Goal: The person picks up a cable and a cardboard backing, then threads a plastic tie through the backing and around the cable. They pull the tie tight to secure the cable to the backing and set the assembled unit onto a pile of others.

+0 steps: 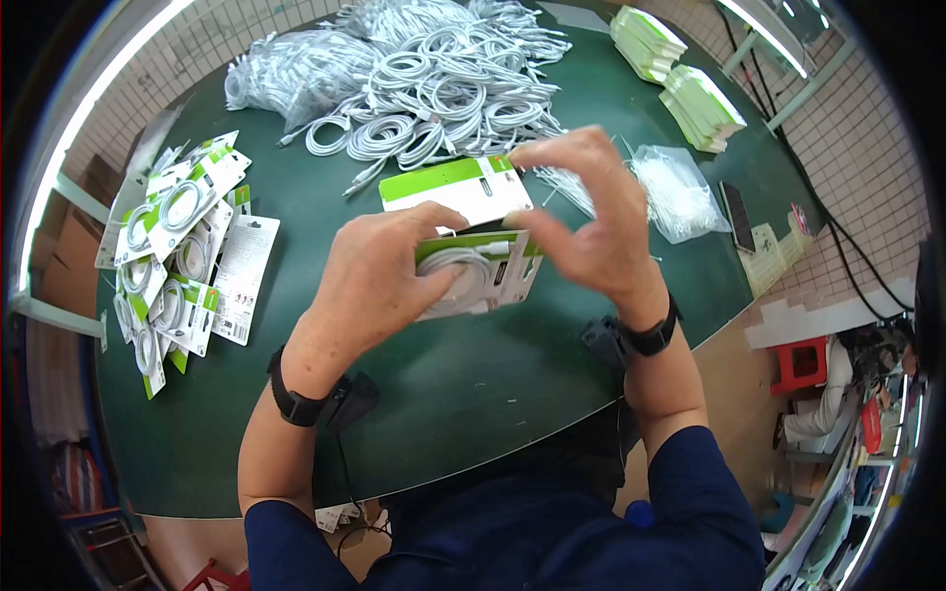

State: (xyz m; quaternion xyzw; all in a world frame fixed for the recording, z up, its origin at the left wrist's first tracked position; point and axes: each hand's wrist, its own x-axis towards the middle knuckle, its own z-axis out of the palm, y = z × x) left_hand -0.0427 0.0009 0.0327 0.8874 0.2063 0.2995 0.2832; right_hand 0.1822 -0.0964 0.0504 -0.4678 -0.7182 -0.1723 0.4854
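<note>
My left hand (374,261) is closed on a green and white packaging card (514,271), its thumb pressing a coiled white cable (471,284) against the front. The card is tilted up above the table. My right hand (599,227) is at the card's right, with thumb and fingers spread in a wide curve. Its thumb tip is close to the card's top edge; whether it touches I cannot tell. Just beyond lie flat green and white cards (488,200), partly hidden by my left fingers. White cable ties (567,187) lie behind my right hand.
The green table (443,414) carries a heap of coiled white cables (434,89) at the back. Carded cables (177,256) are piled at left. Card stacks (700,108) stand back right, near a clear bag of cable ties (675,192) and a phone (736,217). A red stool (800,364) stands beyond.
</note>
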